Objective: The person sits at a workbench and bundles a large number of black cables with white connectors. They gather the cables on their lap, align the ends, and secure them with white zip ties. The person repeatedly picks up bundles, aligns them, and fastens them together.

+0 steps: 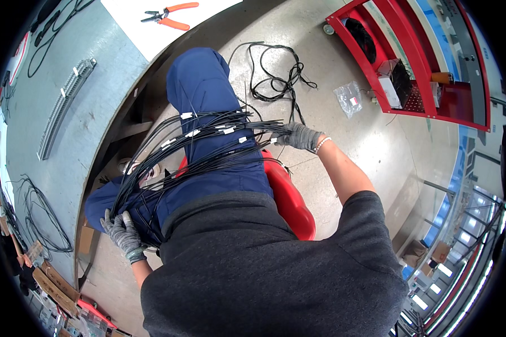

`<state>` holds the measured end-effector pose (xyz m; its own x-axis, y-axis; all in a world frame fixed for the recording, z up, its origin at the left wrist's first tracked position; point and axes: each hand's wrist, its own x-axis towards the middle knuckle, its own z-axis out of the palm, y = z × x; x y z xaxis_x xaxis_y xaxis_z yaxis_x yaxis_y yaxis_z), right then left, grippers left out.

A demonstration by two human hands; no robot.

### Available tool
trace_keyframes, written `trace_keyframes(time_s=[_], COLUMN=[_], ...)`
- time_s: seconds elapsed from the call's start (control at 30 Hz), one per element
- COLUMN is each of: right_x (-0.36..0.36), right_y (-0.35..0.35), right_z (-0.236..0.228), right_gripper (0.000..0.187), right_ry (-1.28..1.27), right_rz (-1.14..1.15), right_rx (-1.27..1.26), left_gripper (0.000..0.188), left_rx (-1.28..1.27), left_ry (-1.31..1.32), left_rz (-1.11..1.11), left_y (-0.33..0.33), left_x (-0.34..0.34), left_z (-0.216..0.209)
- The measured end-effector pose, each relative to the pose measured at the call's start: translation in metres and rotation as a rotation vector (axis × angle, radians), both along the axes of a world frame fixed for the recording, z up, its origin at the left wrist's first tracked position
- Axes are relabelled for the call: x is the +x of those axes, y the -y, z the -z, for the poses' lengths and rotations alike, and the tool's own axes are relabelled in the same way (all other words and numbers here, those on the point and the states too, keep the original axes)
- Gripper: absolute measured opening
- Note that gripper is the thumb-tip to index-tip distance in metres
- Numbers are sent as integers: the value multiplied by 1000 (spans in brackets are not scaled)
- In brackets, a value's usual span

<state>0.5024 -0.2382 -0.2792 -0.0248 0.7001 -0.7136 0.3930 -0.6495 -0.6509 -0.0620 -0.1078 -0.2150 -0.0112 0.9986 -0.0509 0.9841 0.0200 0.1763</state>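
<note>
A thick bundle of black cables [152, 147] with several white labels lies across my lap, over blue trousers. My right hand [299, 136], in a grey glove, is closed round the cable ends at the bundle's right side. At the lower left my left hand [122, 234], gloved in grey too, rests with its fingers against the looped end of the bundle. Those fingers are partly spread, and whether they grip any cable I cannot tell. Some cables trail past my right knee toward the floor.
On the grey workbench [104, 42] at left lie wire strippers [170, 16] with orange handles, a slotted grey strip [67, 106] and coiled cables [42, 219]. More black cable [284, 84] and a clear plastic bag [348, 100] lie on the floor. A red cart [402, 62] stands at far right.
</note>
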Motion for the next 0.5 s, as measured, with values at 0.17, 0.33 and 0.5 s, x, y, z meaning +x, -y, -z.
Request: trace_keyframes(time_s=[0.17, 0.33, 0.5], right_x=[-20, -18, 3], right_y=[-6, 12, 41], right_z=[-25, -10, -10], right_gripper=[30, 29, 31], right_ry=[345, 533, 958], right_rz=[-57, 24, 106], right_rx=[202, 122, -121], left_gripper=[32, 33, 32], left_rx=[0, 20, 8], left_ry=[3, 5, 21], left_rz=[-6, 28, 9], left_y=[1, 0, 1], left_x=[0, -5, -1], left_z=[-1, 4, 1])
